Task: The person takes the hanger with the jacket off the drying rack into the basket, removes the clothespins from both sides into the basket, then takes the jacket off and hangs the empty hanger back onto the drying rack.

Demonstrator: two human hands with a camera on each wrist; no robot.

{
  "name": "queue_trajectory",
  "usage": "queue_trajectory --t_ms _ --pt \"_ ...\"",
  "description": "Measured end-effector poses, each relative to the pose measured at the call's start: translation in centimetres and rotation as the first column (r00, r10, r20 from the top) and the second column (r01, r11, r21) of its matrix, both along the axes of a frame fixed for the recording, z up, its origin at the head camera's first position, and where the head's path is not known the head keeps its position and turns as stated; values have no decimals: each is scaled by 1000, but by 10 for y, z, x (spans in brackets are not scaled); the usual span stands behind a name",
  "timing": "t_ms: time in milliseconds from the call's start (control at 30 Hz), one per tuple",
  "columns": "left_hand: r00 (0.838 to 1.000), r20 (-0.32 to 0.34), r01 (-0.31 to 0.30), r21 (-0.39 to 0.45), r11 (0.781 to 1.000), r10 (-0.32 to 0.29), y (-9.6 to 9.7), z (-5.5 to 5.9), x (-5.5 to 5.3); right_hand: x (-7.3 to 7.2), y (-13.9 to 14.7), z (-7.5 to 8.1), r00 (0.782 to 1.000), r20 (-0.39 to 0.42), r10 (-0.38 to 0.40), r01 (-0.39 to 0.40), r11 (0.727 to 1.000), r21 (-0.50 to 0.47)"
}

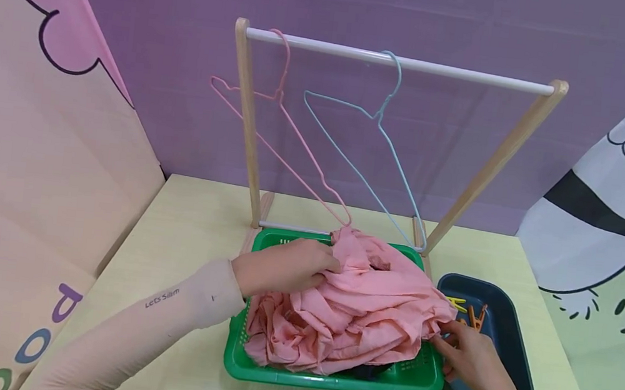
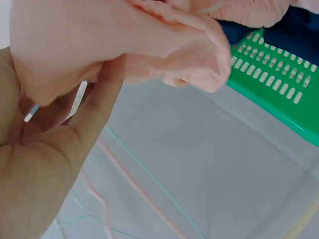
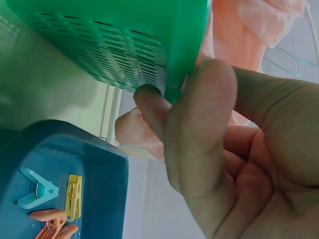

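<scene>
A crumpled pink garment [image 1: 370, 301] is heaped in a green basket [image 1: 328, 382], spilling past its right rim. My left hand [image 1: 289, 265] grips the garment at its upper left; in the left wrist view, a fold of it [image 2: 174, 45] lies between thumb and fingers. At the basket's right end, my right hand [image 1: 469, 357] pinches the garment's edge between thumb and fingertips. The right wrist view puts those fingers [image 3: 199, 134] close against the basket's rim [image 3: 187, 50]. Dark blue cloth [image 1: 369, 371] peeks out beneath the pink one.
Behind the basket stands a wooden rack with a white rod [image 1: 471, 75]. A pink hanger [image 1: 306, 147] and a light blue hanger [image 1: 400, 159] hang from it. To the right, a dark blue tray [image 1: 513, 340] holds several clothespins [image 3: 74, 196], partly under my right hand in the head view.
</scene>
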State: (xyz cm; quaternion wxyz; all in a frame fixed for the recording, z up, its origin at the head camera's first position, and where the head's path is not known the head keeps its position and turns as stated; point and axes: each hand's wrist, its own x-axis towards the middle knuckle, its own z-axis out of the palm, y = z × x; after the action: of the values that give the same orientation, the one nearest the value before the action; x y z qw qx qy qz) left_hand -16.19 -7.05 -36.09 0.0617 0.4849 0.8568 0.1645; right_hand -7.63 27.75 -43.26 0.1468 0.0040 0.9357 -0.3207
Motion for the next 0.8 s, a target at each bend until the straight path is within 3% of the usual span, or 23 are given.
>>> queue_trajectory --t_ms 133,233,433,533,600,700,800 --pt "997 79 31 -61 998 -26 -2 -5 19 0 -1 1 1000 7 -3 2 1000 11" --pt "985 173 12 -123 992 10 -2 -17 27 0 -2 2 1000 15 -14 14 1000 4" --pt "957 273 -20 -264 964 95 3 -51 24 1 -2 1 1000 19 -21 21 1000 -14" --pt "961 247 -20 -371 928 120 7 -68 18 0 -1 0 1000 11 -13 13 1000 -23" --pt "971 201 -26 -455 890 131 12 -76 15 0 -2 0 1000 13 -12 12 1000 -23" --pt "979 145 -40 -550 834 142 20 -78 16 0 -2 0 1000 13 -12 13 1000 -26" --pt "979 130 -51 -595 802 158 26 -77 17 1 -2 0 1000 13 -13 14 1000 -25"
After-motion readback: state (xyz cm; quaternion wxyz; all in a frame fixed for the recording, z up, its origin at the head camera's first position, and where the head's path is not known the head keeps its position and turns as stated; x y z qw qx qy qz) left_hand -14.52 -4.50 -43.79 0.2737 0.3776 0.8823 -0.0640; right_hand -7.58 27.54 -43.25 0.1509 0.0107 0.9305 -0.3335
